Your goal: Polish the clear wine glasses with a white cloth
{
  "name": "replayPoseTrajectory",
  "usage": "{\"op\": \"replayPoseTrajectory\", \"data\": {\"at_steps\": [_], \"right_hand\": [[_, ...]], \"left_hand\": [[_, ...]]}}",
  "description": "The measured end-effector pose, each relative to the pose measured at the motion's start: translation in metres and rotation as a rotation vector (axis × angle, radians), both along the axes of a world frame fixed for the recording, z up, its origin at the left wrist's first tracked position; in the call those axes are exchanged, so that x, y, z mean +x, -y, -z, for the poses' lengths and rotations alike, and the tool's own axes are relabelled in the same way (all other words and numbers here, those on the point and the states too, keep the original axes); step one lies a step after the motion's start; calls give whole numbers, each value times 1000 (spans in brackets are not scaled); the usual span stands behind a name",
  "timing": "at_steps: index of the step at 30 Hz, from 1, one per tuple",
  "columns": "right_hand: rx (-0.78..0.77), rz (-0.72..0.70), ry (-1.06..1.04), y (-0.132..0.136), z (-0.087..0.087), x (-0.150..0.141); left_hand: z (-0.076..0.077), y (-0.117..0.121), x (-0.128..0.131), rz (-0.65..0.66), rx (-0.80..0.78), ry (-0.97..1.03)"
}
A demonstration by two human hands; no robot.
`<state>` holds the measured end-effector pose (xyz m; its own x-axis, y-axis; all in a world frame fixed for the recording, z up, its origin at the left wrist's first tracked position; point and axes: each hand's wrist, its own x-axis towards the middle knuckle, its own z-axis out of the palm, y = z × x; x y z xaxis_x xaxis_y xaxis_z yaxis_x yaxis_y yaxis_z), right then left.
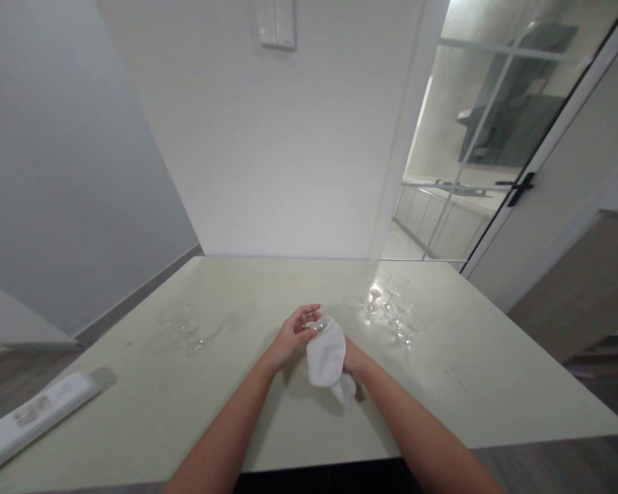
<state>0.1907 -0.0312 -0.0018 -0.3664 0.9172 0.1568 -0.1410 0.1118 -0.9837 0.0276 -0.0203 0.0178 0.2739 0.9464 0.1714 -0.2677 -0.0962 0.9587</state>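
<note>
My left hand (294, 335) curls around a small clear glass (316, 321) near the middle of the table. A white cloth (325, 357) is pressed against the glass from the right and hangs down below it. Behind that cloth is my right hand (353, 358), with only its back and wrist showing; its fingers are wrapped in the cloth and hidden. Part of the glass is covered by the fingers and the cloth, so its full shape cannot be seen.
Several clear stemmed glasses (391, 312) are grouped on the table (268, 281) at the right. Another faint clear glass (182, 319) is at the left. A long white box (36, 415) lies by the left edge. Beyond the table are a wall and a glazed door (474, 137).
</note>
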Motion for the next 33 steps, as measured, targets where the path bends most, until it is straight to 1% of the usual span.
{"op": "replayPoseTrajectory", "data": {"at_steps": [2,4,7,10,11,13,15,16,17,19,21,23,25,27,29,31,33], "right_hand": [[86,-69,20,-4,-1,-2],[106,-57,18,-5,-3,-3],[13,-5,-29,0,-6,-3],[-158,17,-126,1,-4,-3],[-212,46,-167,0,-2,-3],[-267,173,-270,-5,1,-2],[-248,327,-360,-12,3,0],[-228,382,-383,-15,3,2],[-214,408,-388,-17,4,3],[-225,372,-368,-18,4,4],[-279,255,-344,-16,6,2],[-334,118,-319,-12,8,-3],[-364,45,-285,-10,11,-7],[-363,64,-265,-10,14,-9],[-335,117,-251,-12,16,-9],[-300,155,-233,-14,18,-7],[-276,184,-211,-16,19,-5]], "left_hand": [[0,-1,2,-93,-2,-60],[0,-2,3,-128,-7,-88],[-1,-3,2,-129,-6,-34],[1,-7,-2,-203,-25,63],[2,-9,-3,-240,-37,91],[3,-13,-6,-312,-67,154],[4,-18,-10,-381,-98,237],[5,-20,-12,-417,-108,281],[5,-21,-13,-452,-113,319],[6,-24,-16,-510,-106,363],[6,-24,-16,-531,-78,350],[6,-22,-14,-503,-19,293],[5,-18,-10,-412,55,224],[3,-13,-7,-290,107,165],[2,-9,-5,-190,127,112],[0,-7,-3,-139,135,69],[-1,-6,-2,-127,145,40]]}}
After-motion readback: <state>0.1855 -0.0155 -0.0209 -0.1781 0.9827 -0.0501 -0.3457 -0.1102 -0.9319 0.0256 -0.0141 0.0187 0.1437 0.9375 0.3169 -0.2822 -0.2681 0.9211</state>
